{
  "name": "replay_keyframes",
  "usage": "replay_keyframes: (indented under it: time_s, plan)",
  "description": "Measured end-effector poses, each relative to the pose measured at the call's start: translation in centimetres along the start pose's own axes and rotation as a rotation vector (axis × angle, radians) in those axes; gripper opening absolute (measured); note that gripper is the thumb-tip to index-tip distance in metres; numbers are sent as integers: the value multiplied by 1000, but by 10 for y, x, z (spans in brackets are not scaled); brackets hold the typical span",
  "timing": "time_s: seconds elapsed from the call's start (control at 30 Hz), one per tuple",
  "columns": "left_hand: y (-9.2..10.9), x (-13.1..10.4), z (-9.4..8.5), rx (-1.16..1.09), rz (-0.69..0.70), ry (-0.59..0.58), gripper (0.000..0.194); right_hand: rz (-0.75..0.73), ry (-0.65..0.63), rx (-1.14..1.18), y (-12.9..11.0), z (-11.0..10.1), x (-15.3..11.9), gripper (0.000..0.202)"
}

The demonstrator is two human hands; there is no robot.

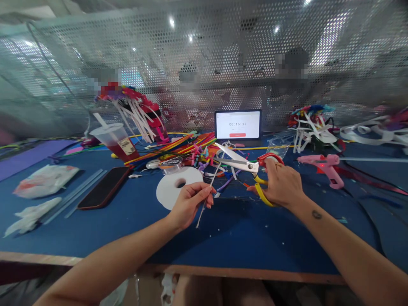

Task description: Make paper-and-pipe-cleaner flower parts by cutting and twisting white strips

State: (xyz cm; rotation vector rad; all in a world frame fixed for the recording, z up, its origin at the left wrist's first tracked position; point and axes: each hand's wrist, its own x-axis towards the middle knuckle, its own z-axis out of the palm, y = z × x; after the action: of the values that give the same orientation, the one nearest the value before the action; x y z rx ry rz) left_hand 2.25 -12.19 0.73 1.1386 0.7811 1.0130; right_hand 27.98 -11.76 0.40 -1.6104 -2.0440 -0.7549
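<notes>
Between the thumb and fingers of my left hand (193,199) is a thin white stem (200,216) that looks like a pipe cleaner, its upper part slanting up toward the scissors. My right hand (283,182) grips scissors (251,166) with red and yellow handles. Their blades stand apart and point left, close to the stem's upper end; I cannot tell whether they touch it. Just behind my left hand lies a white ribbon roll (165,189). Colourful pipe cleaners (204,144) are heaped beyond both hands.
A drink cup (111,138) and a dark phone (103,189) are at the left, near clear sticks (75,195). A screen (238,124) showing a timer stands at the back. On the right lies a pink glue gun (330,168) with its cord. A perforated metal panel (210,55) backs the blue table.
</notes>
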Motion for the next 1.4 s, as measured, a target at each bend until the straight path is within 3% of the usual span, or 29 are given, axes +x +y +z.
replay_keyframes:
  time_s: [0.53, 0.83, 1.4]
  plan:
    - [-1, -2, -1, 6, 37, -39, 18, -110, 143, -143, -2, 1, 0, 59]
    - [-2, -1, -1, 27, 58, -24, 18, -96, 222, -259, 0, -1, 1, 63]
    - [-6, 2, -5, 58, 75, 3, 16, -93, 144, -271, 1, -5, 2, 64]
